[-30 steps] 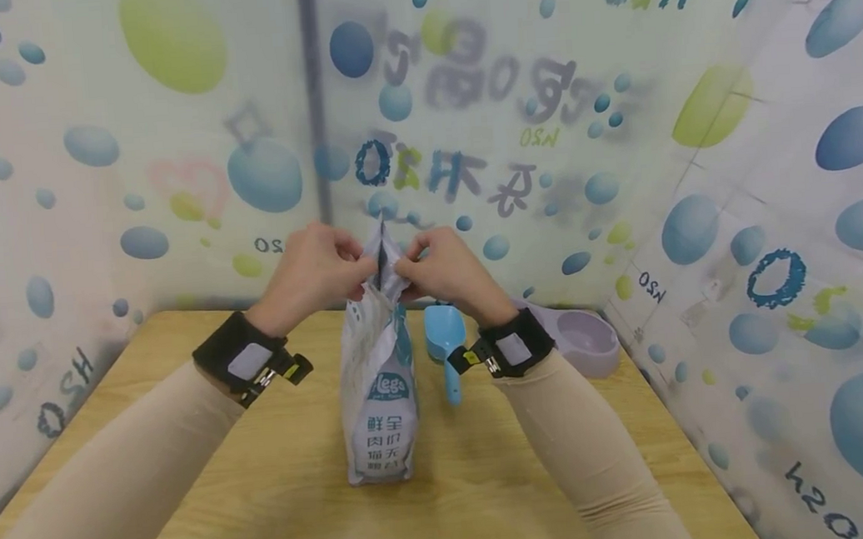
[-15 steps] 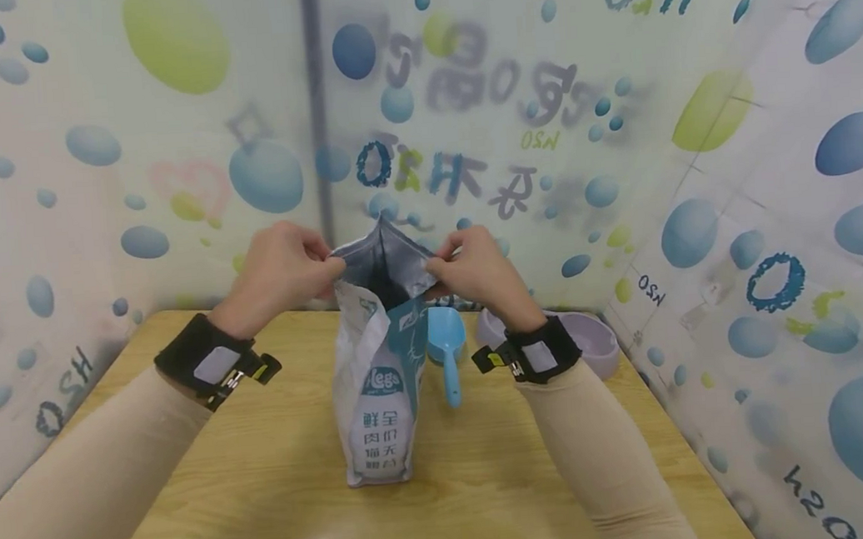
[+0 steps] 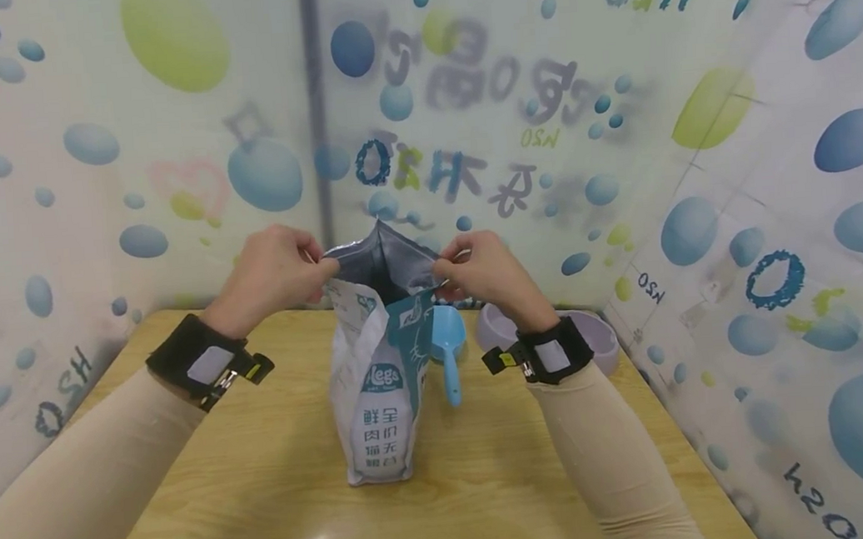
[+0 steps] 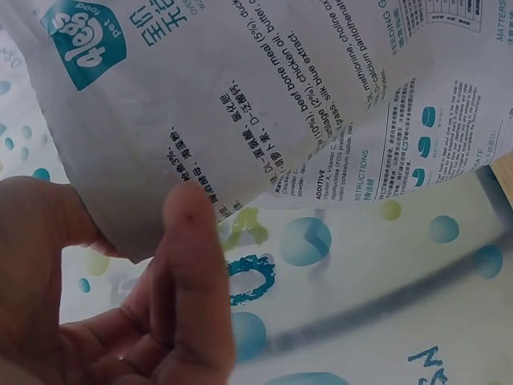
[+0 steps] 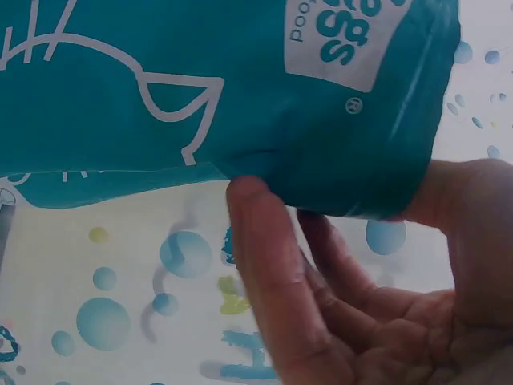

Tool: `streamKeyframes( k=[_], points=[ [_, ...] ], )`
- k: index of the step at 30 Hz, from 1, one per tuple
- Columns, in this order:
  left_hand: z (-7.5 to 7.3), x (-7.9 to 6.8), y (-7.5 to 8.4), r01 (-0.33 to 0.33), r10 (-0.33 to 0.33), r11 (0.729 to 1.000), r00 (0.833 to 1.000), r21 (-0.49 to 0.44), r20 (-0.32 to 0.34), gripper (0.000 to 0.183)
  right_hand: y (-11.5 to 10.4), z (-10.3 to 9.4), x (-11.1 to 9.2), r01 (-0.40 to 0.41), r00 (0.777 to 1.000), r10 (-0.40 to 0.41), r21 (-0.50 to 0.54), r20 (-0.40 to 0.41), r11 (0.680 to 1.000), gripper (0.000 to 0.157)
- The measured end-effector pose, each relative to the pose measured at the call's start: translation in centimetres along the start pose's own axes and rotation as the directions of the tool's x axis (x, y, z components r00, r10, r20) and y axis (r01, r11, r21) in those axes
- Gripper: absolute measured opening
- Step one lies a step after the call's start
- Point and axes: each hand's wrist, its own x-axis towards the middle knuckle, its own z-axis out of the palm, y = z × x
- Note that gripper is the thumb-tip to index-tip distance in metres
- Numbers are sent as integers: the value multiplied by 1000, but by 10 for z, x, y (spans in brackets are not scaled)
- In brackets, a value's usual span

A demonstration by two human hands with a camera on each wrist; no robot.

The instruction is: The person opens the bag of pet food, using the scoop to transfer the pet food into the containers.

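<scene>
A white and teal pet food bag stands upright on the wooden table, its mouth spread wide and its silver lining showing. My left hand pinches the left edge of the mouth between thumb and fingers. On the opposite edge, my right hand pinches the rim in the same way. The left wrist view shows the bag's printed white side above the left hand. In the right wrist view the teal side lies between thumb and fingers of the right hand. The bag's contents are hidden.
Behind the bag to the right, a light blue scoop lies on the wooden table. A pale purple double pet bowl sits at the back right, partly behind the right wrist. Curtains with bubble prints surround the table.
Both hands have moved apart, left hand leftward and right hand rightward, pulling the bag's mouth from nearly closed to wide open. The bag's base stays in place.
</scene>
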Motion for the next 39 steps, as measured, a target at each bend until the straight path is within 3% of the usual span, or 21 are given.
streamKeyframes(
  k=[3,5,12,15,20,24,30,34,39],
  points=[
    [1,3,0,35,-35,999,995,-1,89,29,0,-2,0,-49,996,48,13,71,999,33],
    [2,6,0,64,-60,998,984,-17,168,33,0,-2,1,-90,989,81,64,127,994,41],
    [9,9,-1,161,-101,979,917,-127,386,47,1,2,7,-195,956,130,236,263,952,49],
    [10,9,0,168,-99,978,894,-122,437,53,-3,5,8,-208,945,123,270,302,940,51],
    [11,7,5,166,-104,981,886,-100,452,55,-3,11,12,-226,938,116,323,327,919,34],
    [13,5,9,172,-94,975,890,-138,446,51,1,11,13,-223,943,109,351,316,910,47],
    [13,-1,9,149,-81,974,932,-170,353,43,3,18,9,-152,961,52,361,271,920,26],
    [9,-2,5,105,-76,989,963,-101,257,43,5,27,7,-97,971,9,362,237,927,25],
    [-8,-1,-11,-16,12,999,994,33,106,41,8,45,7,-69,975,-23,402,220,913,37]
  ],
)
